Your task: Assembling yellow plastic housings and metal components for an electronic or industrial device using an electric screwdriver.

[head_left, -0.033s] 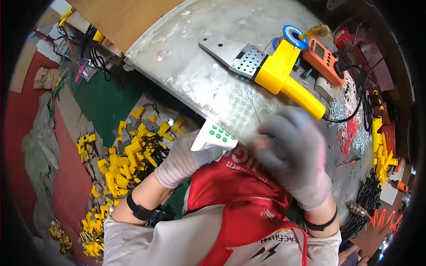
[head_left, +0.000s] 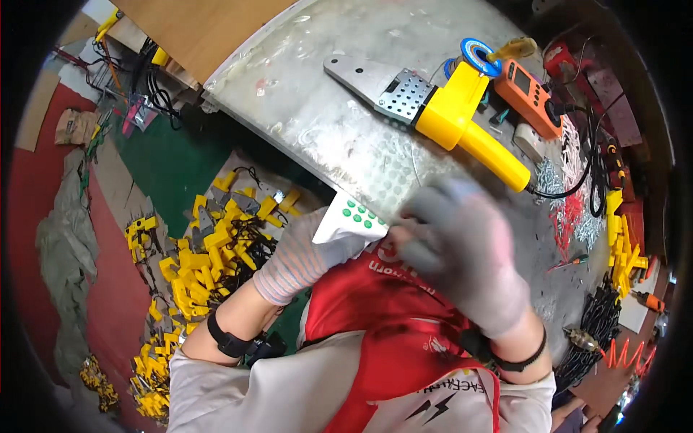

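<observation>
My left hand (head_left: 299, 252), in a striped grey glove, holds a white sheet of round green stickers (head_left: 354, 215) at the table's near edge. The fingers under the sheet are partly hidden. My right hand (head_left: 458, 249), gloved with some bare fingertips, is at the sheet's right edge. Its thumb and forefinger are bent together in a pinch, slightly blurred; what lies between them I cannot make out. Beyond the hands, a yellow-handled tool (head_left: 451, 119) with a flat metal plate and a perforated metal guard lies on the table, its black cord running right.
A blue solder-like spool (head_left: 479, 58) and an orange meter (head_left: 529, 97) stand behind the tool. Screws and red and white pieces (head_left: 570, 195) are heaped at right, near black cables (head_left: 595, 328). Many yellow-handled tools (head_left: 209, 260) are piled below the table's left edge (head_left: 271, 148).
My right hand has moved left, closer to the sticker sheet's edge. My left hand and the sheet have barely shifted; the yellow-handled tool stays in place.
</observation>
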A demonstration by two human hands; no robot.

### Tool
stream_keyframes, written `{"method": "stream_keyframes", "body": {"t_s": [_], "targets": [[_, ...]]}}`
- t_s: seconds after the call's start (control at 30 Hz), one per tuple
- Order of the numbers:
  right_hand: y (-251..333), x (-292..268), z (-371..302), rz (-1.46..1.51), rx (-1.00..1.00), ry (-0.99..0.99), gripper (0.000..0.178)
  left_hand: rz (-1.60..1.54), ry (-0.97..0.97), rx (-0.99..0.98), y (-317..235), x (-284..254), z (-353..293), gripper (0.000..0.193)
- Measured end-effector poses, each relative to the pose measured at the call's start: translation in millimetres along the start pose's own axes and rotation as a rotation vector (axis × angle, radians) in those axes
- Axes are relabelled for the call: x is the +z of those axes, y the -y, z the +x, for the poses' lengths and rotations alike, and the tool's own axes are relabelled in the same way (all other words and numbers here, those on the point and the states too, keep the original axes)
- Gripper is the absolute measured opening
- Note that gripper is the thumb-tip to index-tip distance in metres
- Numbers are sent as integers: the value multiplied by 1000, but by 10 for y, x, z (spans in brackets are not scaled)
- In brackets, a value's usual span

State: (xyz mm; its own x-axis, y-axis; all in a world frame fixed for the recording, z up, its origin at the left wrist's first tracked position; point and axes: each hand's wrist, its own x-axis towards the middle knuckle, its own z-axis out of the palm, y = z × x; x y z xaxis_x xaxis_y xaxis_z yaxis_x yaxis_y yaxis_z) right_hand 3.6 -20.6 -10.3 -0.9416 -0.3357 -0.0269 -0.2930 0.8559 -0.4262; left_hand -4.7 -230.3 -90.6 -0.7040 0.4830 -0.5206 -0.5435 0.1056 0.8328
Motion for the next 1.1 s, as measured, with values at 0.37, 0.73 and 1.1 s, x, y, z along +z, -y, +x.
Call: {"method": "stream_keyframes", "body": {"t_s": [0.37, 0.73, 1.1], "targets": [[105, 402, 81, 41, 36, -2, 17, 413, -163, 291, -53, 73, 39, 27], [-1045, -398, 590, 50, 605, -339, 22, 803, -349, 744, -948, -165, 433, 20], [-1587, -1365, 180, -58, 213, -315, 56, 1462, 85, 996, -1019, 983, 1309, 12]]}}
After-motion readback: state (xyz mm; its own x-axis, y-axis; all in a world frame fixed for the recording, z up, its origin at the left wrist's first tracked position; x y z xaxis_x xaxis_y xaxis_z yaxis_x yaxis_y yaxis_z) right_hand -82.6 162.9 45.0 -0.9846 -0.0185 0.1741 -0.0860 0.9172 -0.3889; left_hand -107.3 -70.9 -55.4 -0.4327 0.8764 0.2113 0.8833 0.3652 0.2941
